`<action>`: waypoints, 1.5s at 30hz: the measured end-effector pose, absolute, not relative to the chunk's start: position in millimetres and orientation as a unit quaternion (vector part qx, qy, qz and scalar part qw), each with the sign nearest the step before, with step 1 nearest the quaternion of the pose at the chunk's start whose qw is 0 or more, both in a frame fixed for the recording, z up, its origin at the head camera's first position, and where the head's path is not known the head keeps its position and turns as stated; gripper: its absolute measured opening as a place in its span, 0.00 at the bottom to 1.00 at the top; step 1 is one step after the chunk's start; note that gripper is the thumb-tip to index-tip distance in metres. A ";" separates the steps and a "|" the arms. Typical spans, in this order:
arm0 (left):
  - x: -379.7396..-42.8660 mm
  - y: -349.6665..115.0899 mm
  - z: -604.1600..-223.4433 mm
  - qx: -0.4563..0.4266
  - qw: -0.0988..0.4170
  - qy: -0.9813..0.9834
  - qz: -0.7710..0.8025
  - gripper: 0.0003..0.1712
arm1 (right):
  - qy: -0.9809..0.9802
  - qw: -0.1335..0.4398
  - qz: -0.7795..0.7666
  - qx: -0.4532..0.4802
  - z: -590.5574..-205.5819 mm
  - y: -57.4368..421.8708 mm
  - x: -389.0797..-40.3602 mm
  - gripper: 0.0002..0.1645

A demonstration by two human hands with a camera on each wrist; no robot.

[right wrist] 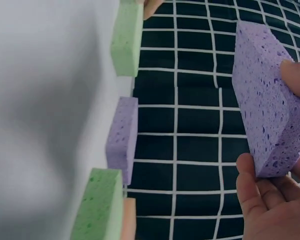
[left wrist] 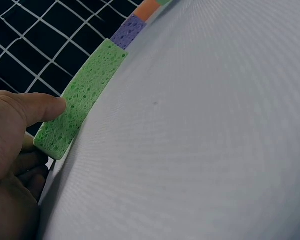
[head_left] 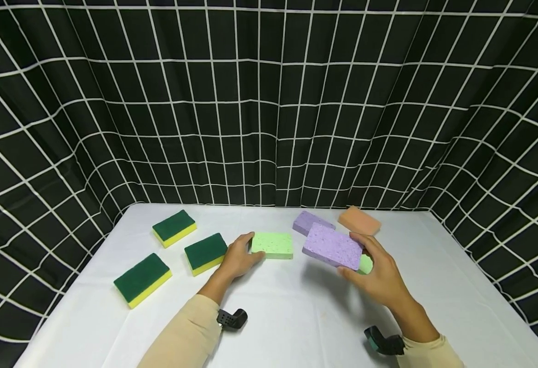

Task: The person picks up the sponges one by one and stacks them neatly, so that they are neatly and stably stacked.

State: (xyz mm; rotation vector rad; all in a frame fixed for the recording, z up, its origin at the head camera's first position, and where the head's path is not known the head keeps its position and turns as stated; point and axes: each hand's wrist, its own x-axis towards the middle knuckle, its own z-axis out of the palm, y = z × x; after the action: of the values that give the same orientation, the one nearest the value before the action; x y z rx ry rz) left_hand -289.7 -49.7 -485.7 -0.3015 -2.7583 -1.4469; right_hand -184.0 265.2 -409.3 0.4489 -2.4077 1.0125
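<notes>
My right hand (head_left: 381,273) grips a light purple sponge (head_left: 332,246) by its right end, thumb on the near edge and fingers on the far one. That sponge is raised over the table, its shadow falling on the cloth below. In the right wrist view the thumb and fingers hold the porous purple block (right wrist: 262,100) at one end. Lower on the table, my left hand (head_left: 240,258) pinches the left end of a light green sponge (head_left: 273,244). The left wrist view shows the thumb against the green sponge's side (left wrist: 85,95), with the sponge lying on the cloth.
Three green-and-yellow scrub sponges (head_left: 206,253) lie at the left. Behind the raised sponge lie another purple sponge (head_left: 309,221) and an orange sponge (head_left: 359,221). A second light green sponge (head_left: 366,264) is partly hidden by my right hand. A black gridded curtain (head_left: 259,128) surrounds the white table (head_left: 278,327).
</notes>
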 end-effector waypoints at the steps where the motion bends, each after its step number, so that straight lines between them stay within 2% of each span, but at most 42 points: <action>1: -289.8 -49.7 -485.2 -0.097 0.007 -0.881 -0.462 0.39 | -0.879 0.245 0.371 0.170 -407.3 264.0 -185.6 0.47; 18: -288.2 -48.6 -487.1 -0.093 0.006 -0.882 -0.461 0.40 | -0.852 0.240 0.392 0.250 -383.3 240.3 -206.7 0.47; 26: -289.2 -48.7 -487.7 -0.099 0.012 -0.883 -0.459 0.40 | -0.841 0.228 0.405 0.278 -352.4 212.6 -196.0 0.43; 35: -291.8 -50.5 -487.6 -0.106 0.015 -0.879 -0.464 0.40 | -0.839 0.197 0.430 0.269 -380.6 214.7 -230.7 0.48; 45: -289.1 -50.6 -486.0 -0.104 0.008 -0.874 -0.474 0.41 | -0.844 0.150 0.448 0.255 -386.7 208.3 -247.3 0.46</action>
State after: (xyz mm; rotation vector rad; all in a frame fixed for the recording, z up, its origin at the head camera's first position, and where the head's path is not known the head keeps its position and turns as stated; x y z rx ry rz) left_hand -289.1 -50.6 -486.0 -0.3256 -2.7327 -1.4834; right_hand -247.3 208.3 -386.7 0.7339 -2.4233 1.2854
